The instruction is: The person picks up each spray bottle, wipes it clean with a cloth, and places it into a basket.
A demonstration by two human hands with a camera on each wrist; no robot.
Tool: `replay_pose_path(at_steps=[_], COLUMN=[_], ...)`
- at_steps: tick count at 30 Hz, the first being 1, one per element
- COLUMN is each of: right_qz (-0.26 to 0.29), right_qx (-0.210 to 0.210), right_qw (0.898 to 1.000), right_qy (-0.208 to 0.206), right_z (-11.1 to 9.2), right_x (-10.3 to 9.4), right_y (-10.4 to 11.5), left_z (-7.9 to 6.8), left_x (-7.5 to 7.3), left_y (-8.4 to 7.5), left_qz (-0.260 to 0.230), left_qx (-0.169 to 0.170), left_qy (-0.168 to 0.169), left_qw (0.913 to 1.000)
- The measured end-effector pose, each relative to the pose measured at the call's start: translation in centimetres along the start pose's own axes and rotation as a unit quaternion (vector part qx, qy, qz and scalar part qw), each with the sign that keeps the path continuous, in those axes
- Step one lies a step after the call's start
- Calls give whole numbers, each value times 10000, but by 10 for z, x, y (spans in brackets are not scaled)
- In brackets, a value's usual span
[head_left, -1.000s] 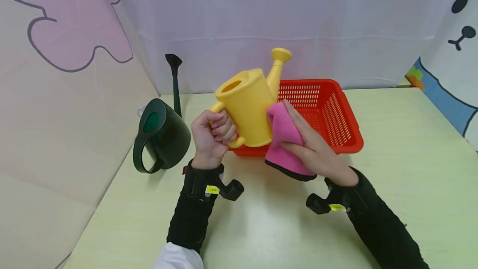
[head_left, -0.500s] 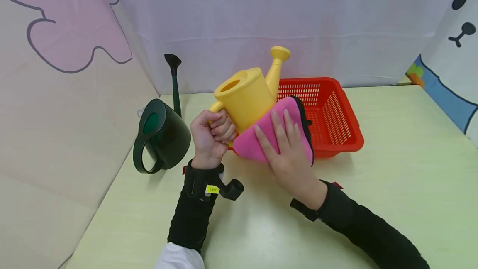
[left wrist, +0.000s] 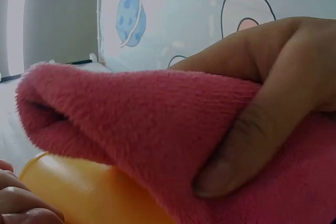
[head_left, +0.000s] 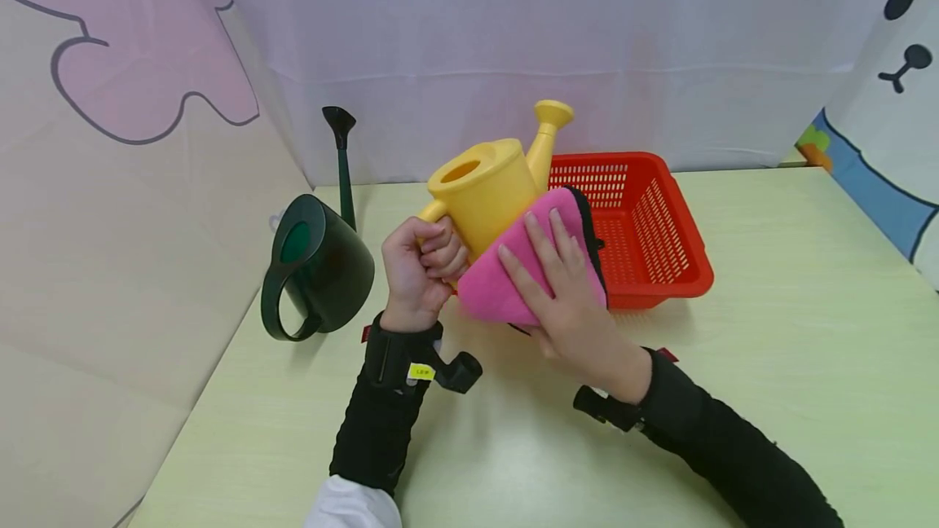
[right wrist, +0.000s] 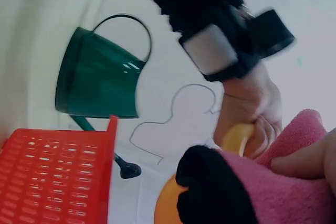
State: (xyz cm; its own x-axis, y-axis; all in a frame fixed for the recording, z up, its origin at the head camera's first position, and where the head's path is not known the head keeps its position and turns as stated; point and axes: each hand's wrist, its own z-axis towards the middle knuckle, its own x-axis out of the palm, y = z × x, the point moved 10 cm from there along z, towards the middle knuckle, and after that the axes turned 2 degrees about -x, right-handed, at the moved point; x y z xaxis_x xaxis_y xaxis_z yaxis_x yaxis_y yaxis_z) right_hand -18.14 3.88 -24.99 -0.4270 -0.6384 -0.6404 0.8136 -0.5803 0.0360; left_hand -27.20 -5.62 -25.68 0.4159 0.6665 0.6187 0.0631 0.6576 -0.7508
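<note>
A yellow watering can point(head_left: 484, 194) is held up above the table, tilted, its spout pointing up and to the right. My left hand point(head_left: 424, 271) grips it with fingers curled round the handle. Over the can's lower side lies a folded pink cloth point(head_left: 491, 290) with a black edge. My right hand point(head_left: 572, 308) holds this cloth, its fingers spread over the top. In the left wrist view the thumb point(left wrist: 226, 166) presses the fluffy cloth from the near side. The cloth hides the can's base and part of its body.
Behind the can on the pale table point(head_left: 770, 332) stands a red plastic basket point(head_left: 693, 267) with slotted walls. A dark green watering can point(head_left: 337, 275) stands at the left, near the side wall. A pale curtain point(head_left: 440, 39) hangs along the back.
From the can's right side, my right hand has swung the cloth left across its lower front, black edge now at upper right. Lately the can has dipped slightly and shifted a little right.
</note>
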Motion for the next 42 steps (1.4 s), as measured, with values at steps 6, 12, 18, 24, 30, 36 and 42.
replay_pose_path(at_steps=[6,12,18,24,30,36,42], right_qz=[1498,2434,1495,34,-1036,-1225,-574], right_qx=[591,1378,728,59,-454,-754,-524], right_qw=[9869,9600,9861,9999,9934,9890,9970], right_qy=[-20,119,-40,-132,185,357,-69], right_z=[4,2,3,1,-2,-2,2], right_x=[-17,-19,-18,-12,4,11,-3], right_y=[-27,-49,-34,-9,14,23,13], left_z=[-1,-1,0,0,0,-1,-1], left_x=[3,7,6,6,7,5,6], left_y=[0,1,4,7,13,16,15], left_qz=[184,211,278,331,-104,-231,8], left_qx=[6,-17,-72,-101,-280,-414,-343], left_qy=[138,256,205,151,140,36,28], left_qw=[9997,9994,9994,9993,9995,9989,9994])
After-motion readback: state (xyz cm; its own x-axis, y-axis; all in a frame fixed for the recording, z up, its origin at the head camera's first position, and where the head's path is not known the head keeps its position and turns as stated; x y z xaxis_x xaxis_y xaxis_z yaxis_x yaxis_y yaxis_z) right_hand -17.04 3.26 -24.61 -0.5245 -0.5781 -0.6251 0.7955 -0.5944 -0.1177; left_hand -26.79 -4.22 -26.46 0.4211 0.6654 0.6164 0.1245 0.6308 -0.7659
